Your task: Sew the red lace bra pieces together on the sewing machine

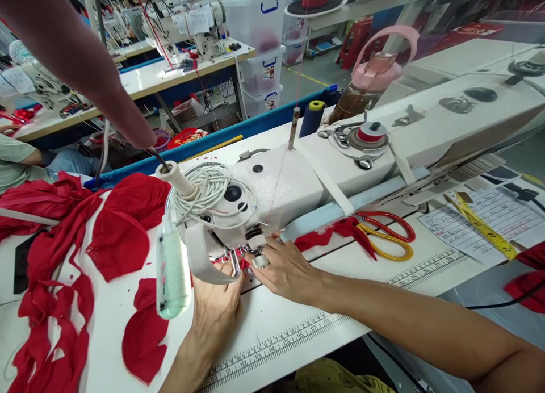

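A white sewing machine (276,180) spans the table, with coiled pale cable on its head. Under the needle area, my left hand (218,302) presses on a bit of red fabric (243,263), its fingertips partly hidden by the machine's guard. My right hand (284,271), a ring on one finger, is closed near the presser foot, its fingertips on or beside the same fabric; what they pinch is too small to make out. Cut red pieces (147,336) lie left of my left hand. Red and yellow scissors (385,234) rest to the right of my right hand.
A pile of red fabric strips (55,302) covers the far left. Behind the machine stand a blue thread cone (312,120) and a pink-lidded bottle (372,78). A yellow tape measure (481,225) lies over papers at the right. Another person's sleeve (17,160) shows at the left edge.
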The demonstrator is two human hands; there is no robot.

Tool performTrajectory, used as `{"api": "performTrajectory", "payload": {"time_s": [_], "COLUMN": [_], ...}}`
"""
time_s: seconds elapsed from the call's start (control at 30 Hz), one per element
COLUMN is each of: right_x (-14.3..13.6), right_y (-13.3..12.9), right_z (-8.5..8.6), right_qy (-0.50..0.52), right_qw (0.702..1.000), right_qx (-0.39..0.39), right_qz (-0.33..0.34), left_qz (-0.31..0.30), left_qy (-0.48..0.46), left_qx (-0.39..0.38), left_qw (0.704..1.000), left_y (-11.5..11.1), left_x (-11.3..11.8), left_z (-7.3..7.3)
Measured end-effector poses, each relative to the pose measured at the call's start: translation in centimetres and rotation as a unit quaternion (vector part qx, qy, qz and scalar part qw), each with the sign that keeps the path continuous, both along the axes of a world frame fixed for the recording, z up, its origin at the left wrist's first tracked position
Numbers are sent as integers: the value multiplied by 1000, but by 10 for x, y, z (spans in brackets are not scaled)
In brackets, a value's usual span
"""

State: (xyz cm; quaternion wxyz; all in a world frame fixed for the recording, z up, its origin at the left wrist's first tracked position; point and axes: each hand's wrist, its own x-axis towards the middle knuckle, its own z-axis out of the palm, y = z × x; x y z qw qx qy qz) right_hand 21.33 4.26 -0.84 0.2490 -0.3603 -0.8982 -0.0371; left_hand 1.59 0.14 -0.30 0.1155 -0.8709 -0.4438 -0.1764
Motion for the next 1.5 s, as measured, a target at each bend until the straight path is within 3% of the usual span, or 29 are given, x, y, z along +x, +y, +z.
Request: {"api": "performTrajectory", "payload": {"time_s": [0.37, 0.6, 0.83, 1.5], "right_x": [6, 1, 1, -1], "right_y": [7, 10, 6, 2], "right_z": [-7, -4, 0, -5], "right_qy": [60, -10, -37, -34], "right_qw": [998, 998, 997, 999], "right_qx": [-7, -26, -17, 15], "right_qz": [14, 61, 60, 36], "left_qz": [9, 24, 66, 35], "left_qy": [113, 66, -22, -33], "left_qx": [13, 9, -14, 22], "left_qw": [993, 997, 997, 999], "left_y": [-9, -11, -10, -4], "left_x": [13, 19, 15, 2], "left_z": [10, 15, 7, 5]}}
